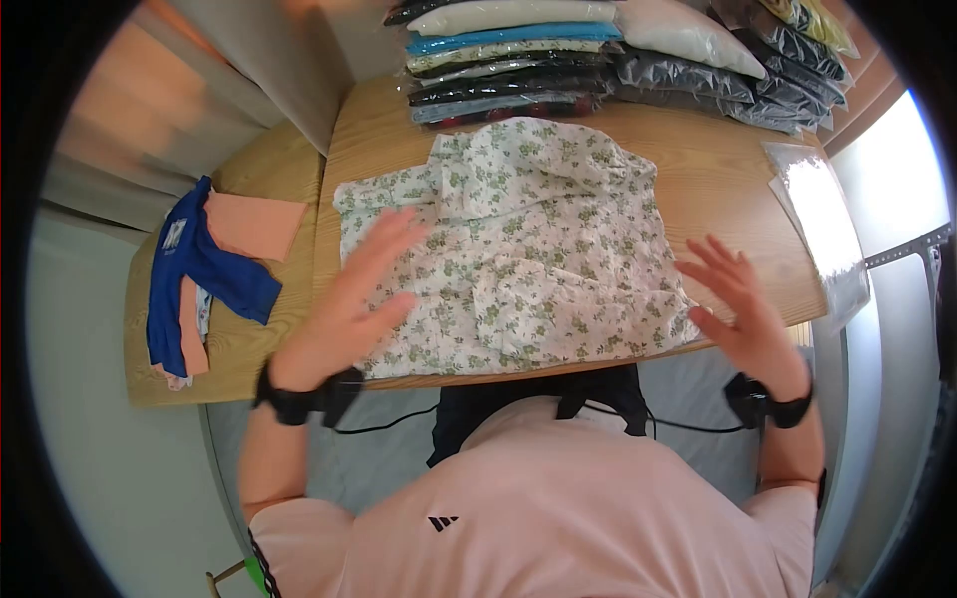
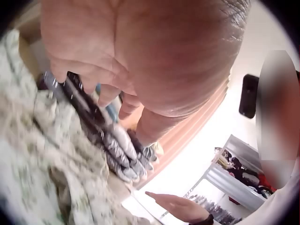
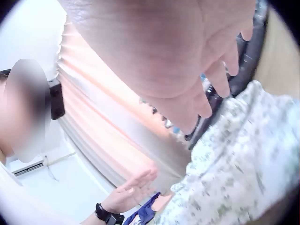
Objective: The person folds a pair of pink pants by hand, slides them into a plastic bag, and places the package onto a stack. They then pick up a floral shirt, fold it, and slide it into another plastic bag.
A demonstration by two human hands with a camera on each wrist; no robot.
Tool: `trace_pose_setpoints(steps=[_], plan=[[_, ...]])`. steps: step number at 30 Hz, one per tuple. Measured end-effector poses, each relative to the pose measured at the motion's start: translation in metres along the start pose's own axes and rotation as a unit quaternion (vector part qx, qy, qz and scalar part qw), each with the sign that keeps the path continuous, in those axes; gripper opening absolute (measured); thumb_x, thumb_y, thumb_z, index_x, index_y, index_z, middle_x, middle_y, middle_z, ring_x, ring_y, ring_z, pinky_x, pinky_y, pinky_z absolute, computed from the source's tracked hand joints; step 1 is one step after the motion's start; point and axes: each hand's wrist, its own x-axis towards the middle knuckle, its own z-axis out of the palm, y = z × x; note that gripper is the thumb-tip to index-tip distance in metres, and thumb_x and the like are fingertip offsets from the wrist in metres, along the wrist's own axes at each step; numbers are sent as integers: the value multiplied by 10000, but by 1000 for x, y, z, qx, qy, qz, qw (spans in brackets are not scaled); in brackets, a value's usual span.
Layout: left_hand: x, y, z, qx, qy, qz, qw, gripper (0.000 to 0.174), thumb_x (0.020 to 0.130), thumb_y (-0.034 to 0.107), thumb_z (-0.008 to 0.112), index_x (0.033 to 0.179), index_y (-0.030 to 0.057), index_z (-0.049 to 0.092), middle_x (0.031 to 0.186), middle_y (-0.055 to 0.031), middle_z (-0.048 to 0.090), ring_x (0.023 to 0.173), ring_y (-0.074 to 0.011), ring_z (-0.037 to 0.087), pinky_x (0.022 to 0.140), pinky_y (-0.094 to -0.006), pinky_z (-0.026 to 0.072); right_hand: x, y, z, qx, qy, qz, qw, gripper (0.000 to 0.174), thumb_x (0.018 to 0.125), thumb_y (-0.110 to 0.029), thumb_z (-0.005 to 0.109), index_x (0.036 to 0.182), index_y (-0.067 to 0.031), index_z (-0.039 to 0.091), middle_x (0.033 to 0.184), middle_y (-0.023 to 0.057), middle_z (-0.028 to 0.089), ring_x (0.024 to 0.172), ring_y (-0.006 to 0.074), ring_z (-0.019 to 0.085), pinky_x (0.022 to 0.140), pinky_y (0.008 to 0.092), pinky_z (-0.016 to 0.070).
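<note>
A white garment with a green floral print [image 1: 538, 249] lies spread on the wooden table, with a few wrinkles and a folded part at its upper left. Over its left side hovers my left hand [image 1: 349, 299], fingers spread and holding nothing. My right hand [image 1: 736, 304] is at the garment's right edge, its fingers also apart and free of any object. In the left wrist view the palm [image 2: 140, 51] faces the camera above the cloth. The right wrist view likewise shows a bare palm [image 3: 159, 51] beside the floral fabric [image 3: 239, 159].
Folded garments in clear plastic bags [image 1: 513, 60] are stacked along the back, with more bagged ones [image 1: 698, 75] at back right. Clear plastic sleeves [image 1: 822, 229] lie at the table's right edge. Blue and peach clothing [image 1: 199, 274] rests on the left tabletop.
</note>
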Motion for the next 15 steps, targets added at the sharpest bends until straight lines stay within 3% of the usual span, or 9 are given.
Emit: trace_pose_setpoints(steps=[2,3,5,6,9,11,13,15], plan=[[-16,-8,-39,88,40,-21,995,453,888,104,542,1327,58,442,1414,-124,397,1349,-261,311,1095,-367,233,10,-11,-30,-38,-6,-11,999,435,859,-213,616,1279,-146,520,1364,136,454,1337,321,315,1083,501,217],[-19,-7,-53,93,43,-20,995,453,888,104,542,1327,58,442,1414,-124,397,1349,-261,311,1095,-367,233,21,-15,-41,-44,-12,-48,998,421,849,-212,630,1250,-125,537,1332,135,482,1310,318,350,1066,468,263],[-21,-8,-77,26,68,-154,985,437,893,121,553,1309,36,450,1351,-125,472,1238,-237,450,1022,-328,346,46,-19,-50,-52,-14,-90,994,409,839,-212,644,1222,-103,553,1299,134,509,1283,315,386,1048,435,308],[-20,-26,-84,52,78,-117,989,424,895,147,563,1287,19,466,1276,-127,537,1125,-207,524,926,-305,425,62,-22,-52,-48,-45,-100,993,423,823,-196,655,1219,-91,553,1289,137,518,1261,314,413,1039,409,333],[-4,-66,-99,102,43,-122,986,403,860,108,551,1247,8,504,1156,-114,584,1068,-186,539,911,-275,415,155,-22,-37,-34,-137,-100,985,488,785,-213,688,1221,-54,537,1241,163,545,1164,323,500,1004,368,376],[15,-78,-97,134,9,-197,971,383,855,132,571,1212,2,524,1061,-132,601,973,-205,565,867,-283,440,202,-27,-14,-30,-124,-111,986,539,752,-235,707,1219,-36,527,1215,176,555,1115,328,528,977,360,393],[28,-128,-91,157,-12,-138,978,401,815,100,610,1196,2,533,1060,-156,590,976,-250,562,871,-307,442,250,-14,23,-23,-72,-195,978,596,678,-261,729,1176,5,538,1167,205,576,1082,352,545,923,391,431],[38,-150,-80,152,-6,-86,985,431,787,69,623,1202,7,528,1097,-168,577,1013,-273,549,890,-322,437,279,-8,56,-30,-49,-208,976,618,672,-272,730,1184,10,533,1158,206,580,1078,358,545,923,388,432]])
